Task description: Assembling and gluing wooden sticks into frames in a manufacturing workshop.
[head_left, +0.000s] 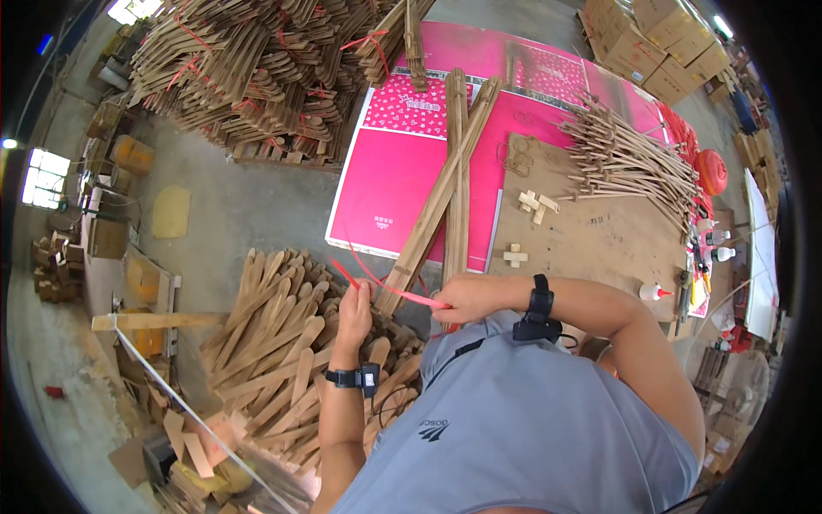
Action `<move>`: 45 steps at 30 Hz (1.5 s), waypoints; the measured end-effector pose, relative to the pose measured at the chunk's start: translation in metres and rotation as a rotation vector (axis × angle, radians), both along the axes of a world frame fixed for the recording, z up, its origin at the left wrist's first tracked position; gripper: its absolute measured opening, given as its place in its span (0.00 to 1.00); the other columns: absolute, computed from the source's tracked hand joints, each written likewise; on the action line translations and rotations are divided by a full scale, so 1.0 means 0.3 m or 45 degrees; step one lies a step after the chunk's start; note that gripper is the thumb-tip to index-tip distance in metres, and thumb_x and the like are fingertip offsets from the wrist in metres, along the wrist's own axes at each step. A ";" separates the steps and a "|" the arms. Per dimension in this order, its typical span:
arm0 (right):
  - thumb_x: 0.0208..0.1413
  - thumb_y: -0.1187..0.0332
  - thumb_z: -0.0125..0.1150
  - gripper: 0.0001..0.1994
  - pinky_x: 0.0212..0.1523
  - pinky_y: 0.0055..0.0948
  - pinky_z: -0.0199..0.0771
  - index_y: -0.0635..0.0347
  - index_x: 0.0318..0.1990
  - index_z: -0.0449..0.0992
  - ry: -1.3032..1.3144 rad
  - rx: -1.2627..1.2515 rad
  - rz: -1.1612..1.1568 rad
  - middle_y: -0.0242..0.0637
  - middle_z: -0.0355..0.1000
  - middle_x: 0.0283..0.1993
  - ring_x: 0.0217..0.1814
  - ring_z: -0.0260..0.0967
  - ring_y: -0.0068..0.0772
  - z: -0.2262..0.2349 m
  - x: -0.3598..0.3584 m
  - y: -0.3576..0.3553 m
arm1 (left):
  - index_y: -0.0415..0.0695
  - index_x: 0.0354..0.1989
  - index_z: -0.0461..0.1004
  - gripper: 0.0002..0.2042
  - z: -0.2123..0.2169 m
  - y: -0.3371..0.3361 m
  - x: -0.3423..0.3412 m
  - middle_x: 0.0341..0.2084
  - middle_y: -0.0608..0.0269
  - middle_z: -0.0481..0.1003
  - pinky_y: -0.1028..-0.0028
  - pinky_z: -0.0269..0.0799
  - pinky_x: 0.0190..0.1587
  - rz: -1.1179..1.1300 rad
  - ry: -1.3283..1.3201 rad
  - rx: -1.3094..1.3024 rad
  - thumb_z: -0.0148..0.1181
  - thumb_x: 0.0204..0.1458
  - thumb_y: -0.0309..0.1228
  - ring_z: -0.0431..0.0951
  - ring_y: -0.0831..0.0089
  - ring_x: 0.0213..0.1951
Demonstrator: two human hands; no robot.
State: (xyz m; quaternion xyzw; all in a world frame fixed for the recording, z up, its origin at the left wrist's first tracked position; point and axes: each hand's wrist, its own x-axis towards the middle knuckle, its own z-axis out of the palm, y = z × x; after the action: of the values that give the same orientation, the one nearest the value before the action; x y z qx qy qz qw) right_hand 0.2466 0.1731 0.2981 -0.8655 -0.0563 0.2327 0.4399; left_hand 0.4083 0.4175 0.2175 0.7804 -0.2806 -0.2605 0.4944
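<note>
A thin red plastic strap (398, 294) runs between my two hands in front of my body. My left hand (354, 319) is closed on one part of it, and a loose end sticks up past the fingers. Further right, my right hand (469, 298) grips the strap's other part in a fist. Just beyond the hands, long brown wooden slats lie crossed on the pink-covered table: one slanting bundle (438, 201) rests over a straighter bundle (459, 171). The near end of the slanting bundle reaches close to my left hand.
A large pile of round-ended slats (282, 343) lies at the left. Stacked slats tied with red strap (231, 77) rise at the far left. On the table are a cardboard sheet (591, 236), small wooden crosses (538, 206), thin sticks (629, 158), a red roll (711, 171) and a glue bottle (654, 292).
</note>
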 end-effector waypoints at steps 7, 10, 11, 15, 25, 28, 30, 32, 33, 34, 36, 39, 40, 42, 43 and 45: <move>0.63 0.59 0.57 0.15 0.31 0.41 0.70 0.61 0.31 0.80 -0.102 0.432 -0.303 0.42 0.74 0.24 0.25 0.71 0.39 0.003 0.023 -0.001 | 0.37 0.47 0.71 0.14 0.023 -0.080 -0.021 0.35 0.43 0.77 0.56 0.72 0.43 -0.153 0.012 0.099 0.45 0.71 0.37 0.79 0.47 0.39; 0.64 0.61 0.57 0.14 0.33 0.36 0.71 0.61 0.34 0.81 -0.135 0.675 -0.474 0.35 0.76 0.27 0.28 0.72 0.28 -0.053 0.064 0.005 | 0.39 0.53 0.67 0.16 0.062 -0.160 -0.052 0.37 0.34 0.77 0.46 0.70 0.46 -0.264 0.004 0.220 0.50 0.67 0.39 0.75 0.31 0.45; 0.64 0.61 0.57 0.14 0.33 0.36 0.71 0.61 0.34 0.81 -0.139 0.674 -0.471 0.35 0.76 0.27 0.28 0.72 0.28 -0.048 0.084 0.016 | 0.39 0.53 0.67 0.17 0.083 -0.175 -0.065 0.37 0.35 0.77 0.46 0.70 0.45 -0.407 -0.230 0.233 0.51 0.66 0.39 0.75 0.32 0.44; 0.67 0.61 0.56 0.14 0.37 0.32 0.74 0.63 0.38 0.81 0.181 0.910 -0.534 0.31 0.72 0.28 0.36 0.72 0.24 -0.023 0.173 0.039 | 0.39 0.53 0.68 0.16 -0.016 -0.175 -0.058 0.36 0.39 0.78 0.48 0.72 0.42 -0.595 -0.551 0.102 0.53 0.64 0.37 0.77 0.36 0.41; 0.63 0.56 0.58 0.15 0.37 0.49 0.78 0.58 0.34 0.81 -0.601 -0.308 -0.348 0.42 0.75 0.25 0.31 0.76 0.57 -0.207 0.133 -0.013 | 0.35 0.37 0.78 0.17 0.060 -0.188 0.012 0.22 0.54 0.77 0.65 0.74 0.35 -0.575 0.006 0.134 0.49 0.70 0.37 0.79 0.61 0.27; 0.64 0.56 0.59 0.13 0.36 0.41 0.77 0.53 0.37 0.83 -0.371 -0.370 -0.351 0.39 0.80 0.32 0.33 0.79 0.46 -0.204 0.120 -0.004 | 0.36 0.42 0.80 0.12 0.019 -0.160 0.017 0.26 0.54 0.78 0.68 0.76 0.39 -0.292 0.249 -0.009 0.53 0.67 0.32 0.80 0.65 0.31; 0.64 0.56 0.59 0.13 0.34 0.40 0.76 0.54 0.36 0.83 -0.211 -0.141 -0.288 0.39 0.79 0.29 0.31 0.79 0.40 -0.180 0.102 -0.009 | 0.37 0.44 0.81 0.10 0.018 -0.150 0.033 0.29 0.53 0.80 0.69 0.75 0.41 -0.335 0.257 -0.017 0.55 0.65 0.29 0.80 0.66 0.33; 0.65 0.57 0.59 0.14 0.33 0.38 0.75 0.55 0.35 0.83 -0.054 0.092 -0.219 0.39 0.77 0.26 0.29 0.78 0.34 -0.184 0.096 -0.007 | 0.37 0.46 0.81 0.09 0.031 -0.151 0.037 0.31 0.53 0.81 0.71 0.75 0.43 -0.372 0.263 -0.021 0.58 0.63 0.26 0.81 0.67 0.35; 0.65 0.56 0.59 0.15 0.34 0.39 0.74 0.58 0.34 0.82 -0.072 0.182 -0.392 0.41 0.76 0.26 0.29 0.77 0.35 -0.204 0.096 0.000 | 0.38 0.45 0.81 0.09 0.046 -0.155 0.035 0.32 0.52 0.81 0.70 0.75 0.45 -0.406 0.099 -0.013 0.61 0.59 0.25 0.81 0.65 0.36; 0.65 0.56 0.59 0.16 0.36 0.39 0.74 0.60 0.34 0.81 -0.090 0.271 -0.566 0.42 0.75 0.26 0.30 0.75 0.37 -0.220 0.098 0.004 | 0.39 0.44 0.81 0.09 0.061 -0.161 0.035 0.32 0.52 0.81 0.70 0.75 0.47 -0.439 -0.066 -0.004 0.64 0.54 0.24 0.82 0.63 0.37; 0.66 0.58 0.57 0.15 0.36 0.38 0.73 0.60 0.36 0.81 -0.017 0.380 -0.663 0.41 0.76 0.27 0.30 0.74 0.33 -0.233 0.128 -0.006 | 0.40 0.42 0.80 0.10 0.129 -0.178 0.052 0.35 0.52 0.82 0.68 0.76 0.48 -0.624 -0.459 0.105 0.65 0.51 0.25 0.82 0.61 0.39; 0.68 0.62 0.55 0.12 0.37 0.37 0.72 0.60 0.43 0.80 -0.020 0.594 -0.724 0.39 0.76 0.30 0.32 0.70 0.27 -0.260 0.148 0.018 | 0.41 0.37 0.78 0.08 0.123 -0.178 0.064 0.38 0.53 0.82 0.63 0.77 0.51 -0.826 -1.035 0.114 0.64 0.48 0.26 0.82 0.56 0.41; 0.68 0.64 0.54 0.12 0.37 0.37 0.71 0.60 0.48 0.80 -0.094 0.700 -0.687 0.38 0.77 0.33 0.32 0.69 0.26 -0.271 0.153 0.027 | 0.41 0.33 0.77 0.05 0.111 -0.178 0.066 0.38 0.54 0.81 0.60 0.78 0.52 -0.844 -1.212 0.011 0.63 0.47 0.26 0.81 0.52 0.42; 0.68 0.65 0.54 0.13 0.38 0.35 0.72 0.60 0.53 0.79 0.023 0.625 -0.630 0.37 0.78 0.35 0.34 0.70 0.26 -0.298 0.172 0.024 | 0.41 0.34 0.77 0.06 0.097 -0.193 0.067 0.38 0.55 0.81 0.59 0.78 0.52 -0.817 -1.246 -0.120 0.63 0.47 0.26 0.81 0.54 0.42; 0.68 0.66 0.54 0.15 0.40 0.34 0.74 0.59 0.57 0.78 0.141 0.549 -0.567 0.37 0.79 0.38 0.36 0.71 0.27 -0.310 0.178 0.020 | 0.41 0.35 0.78 0.07 0.090 -0.199 0.066 0.38 0.57 0.80 0.59 0.78 0.52 -0.785 -1.279 -0.251 0.63 0.47 0.26 0.82 0.55 0.42; 0.67 0.66 0.55 0.15 0.41 0.34 0.74 0.58 0.57 0.78 0.174 0.552 -0.588 0.36 0.79 0.39 0.37 0.73 0.27 -0.321 0.187 0.015 | 0.42 0.36 0.79 0.08 0.065 -0.200 0.066 0.38 0.57 0.80 0.59 0.78 0.52 -0.701 -1.250 -0.289 0.64 0.47 0.26 0.81 0.56 0.42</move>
State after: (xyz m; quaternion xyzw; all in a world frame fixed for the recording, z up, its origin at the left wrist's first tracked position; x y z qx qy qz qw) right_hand 0.3028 0.1775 0.2018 -0.7239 0.1230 0.1668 0.6580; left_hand 0.4281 0.3575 0.2369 0.6502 -0.6962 0.0449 0.3008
